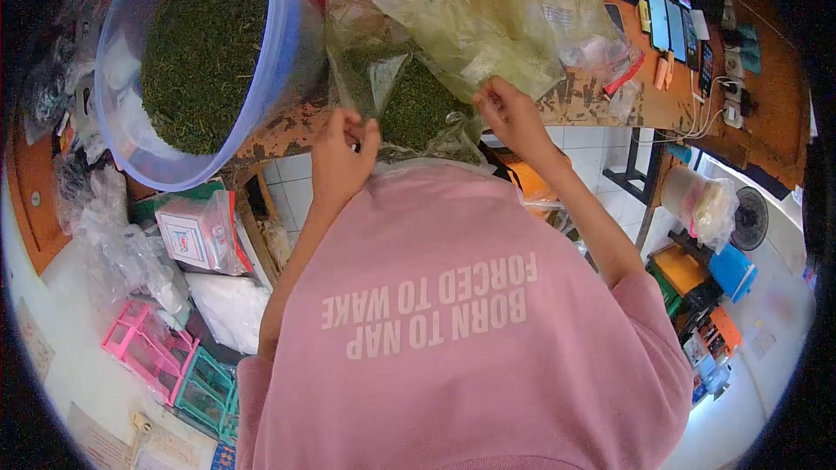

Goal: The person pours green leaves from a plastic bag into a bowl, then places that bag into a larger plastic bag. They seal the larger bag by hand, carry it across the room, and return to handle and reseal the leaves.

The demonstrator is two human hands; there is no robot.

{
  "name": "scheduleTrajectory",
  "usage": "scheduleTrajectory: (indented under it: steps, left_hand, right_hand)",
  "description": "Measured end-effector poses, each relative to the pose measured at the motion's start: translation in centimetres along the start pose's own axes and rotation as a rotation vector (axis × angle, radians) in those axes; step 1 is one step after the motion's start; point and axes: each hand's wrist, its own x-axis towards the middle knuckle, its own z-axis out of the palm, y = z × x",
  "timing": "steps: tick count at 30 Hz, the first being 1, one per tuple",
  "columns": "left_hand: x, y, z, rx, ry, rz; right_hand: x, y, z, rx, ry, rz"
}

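Fabric of a pink shirt [470, 357], printed with white lettering, fills the view below and to the right of the tub. A worn wooden surface [670, 100] runs from under the tub away to its right. The tub [277, 52] itself is a large round one of clear blue plastic, heaped with dried green leaves [205, 52], and it hangs a little over the near edge of the surface.

Just right of the tub, touching its wall, lies a clear plastic bag [418, 96] partly filled with the same green leaves. Its crumpled upper part, yellowish and loose, spreads further right of the tub.

The left hand [340, 161] is at the bag's near corner, just below and right of the tub. Its fingers [357, 129] are drawn tightly together, pinching the bag's edge. The right hand [514, 117] is further right of the tub, at the bag's other side. Its fingers [486, 97] are curled in and closed on a fold of the plastic, with no gap showing between them.

Below the tub sits a small boxed packet [196, 235] in a clear wrapper, with pink and teal racks [165, 357] lower down. Far to the right of the tub, a row of phones [662, 0] lies on the surface.
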Motion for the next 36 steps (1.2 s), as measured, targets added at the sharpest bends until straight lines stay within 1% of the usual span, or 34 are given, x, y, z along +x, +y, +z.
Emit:
scheduleTrajectory:
  steps: [3, 6, 9, 12, 15, 18, 21, 24, 27, 30, 33, 36]
  left_hand:
    - [0.2, 1.5, 0.6, 0.225, 0.072, 0.187]
    - [0.9, 1.5, 1.1, 0.324, 0.052, 0.298]
    - [1.4, 0.7, 0.8, 0.354, -0.053, 0.259]
    - [1.3, -0.2, 0.1, 0.09, 0.108, 0.253]
    - [1.0, -1.4, -0.2, 0.062, 0.198, 0.121]
    - [0.7, -1.4, 0.6, -0.053, 0.285, 0.009]
    - [0.5, -1.2, 0.8, -0.103, 0.318, -0.004]
    - [0.4, -0.7, 0.2, -0.085, 0.3, 0.079]
    - [-0.3, 1.7, -0.5, -0.169, 0.268, 0.048]
    - [-0.9, 3.9, -1.3, -0.22, 0.261, 0.032]
    - [-1.0, 5.7, -2.7, -0.192, 0.283, 0.161]
    - [-1.1, 7.5, -4.6, -0.207, 0.245, 0.189]
  right_hand:
    - [0.7, -1.4, 1.6, -0.24, 0.16, -0.192]
    - [1.7, -2.0, 3.2, -0.431, 0.179, -0.238]
    - [3.1, -0.3, 3.7, -0.361, 0.094, -0.241]
    - [2.9, 0.2, 2.2, -0.243, 0.118, -0.163]
    - [2.6, 1.8, 2.1, -0.134, 0.309, -0.221]
    - [2.3, 1.7, 2.3, -0.097, 0.364, -0.069]
    - [1.6, 0.7, 2.7, -0.029, 0.422, -0.045]
    - [0.9, -1.3, 2.1, 0.061, 0.348, -0.016]
    - [0.5, -2.8, 1.2, 0.139, 0.344, -0.031]
    - [0.4, -4.7, -0.3, 0.319, 0.308, -0.055]
    - [0.3, -7.5, -2.4, 0.49, 0.234, 0.014]
    - [0.2, -10.8, -4.9, 0.759, 0.141, 0.039]
